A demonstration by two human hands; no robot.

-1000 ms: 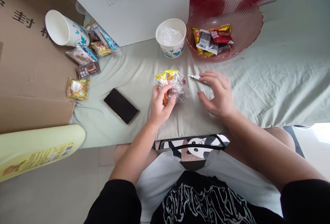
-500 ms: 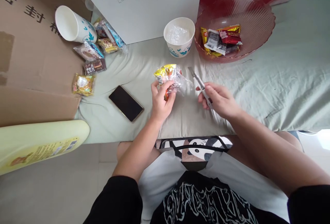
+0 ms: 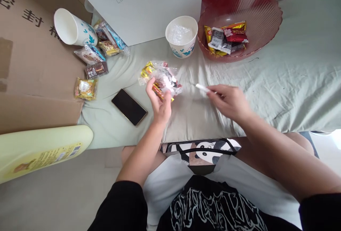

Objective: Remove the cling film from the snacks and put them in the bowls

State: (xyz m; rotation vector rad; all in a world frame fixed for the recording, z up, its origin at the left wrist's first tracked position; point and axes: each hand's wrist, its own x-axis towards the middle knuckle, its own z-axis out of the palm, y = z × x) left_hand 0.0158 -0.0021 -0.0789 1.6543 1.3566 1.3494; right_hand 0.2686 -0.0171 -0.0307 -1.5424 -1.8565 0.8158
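Note:
My left hand (image 3: 159, 105) is closed round the lower side of a clear plastic bag of snacks (image 3: 167, 78), with yellow and red wrappers showing through the film. To its right, my right hand (image 3: 230, 100) grips a slim white utility knife (image 3: 201, 87), its thin blade pointing left towards the bag but apart from it. Behind the bag stands a paper cup (image 3: 183, 50) with crumpled clear plastic inside. A pink ribbed glass bowl (image 3: 262, 41) at the back right holds several wrapped snacks (image 3: 225, 39).
A black phone (image 3: 129, 106) lies left of my left hand. Farther left are a tipped paper cup (image 3: 86, 34), several packaged snacks (image 3: 85, 88), a cardboard box (image 3: 39, 67) and a pale yellow bottle (image 3: 48, 146). A white box (image 3: 149, 7) stands behind the cloth-covered surface (image 3: 191, 117).
My left hand has moved left with the bag of snacks and turned it over somewhat. The utility knife has swung from pointing up and left to lying nearly level.

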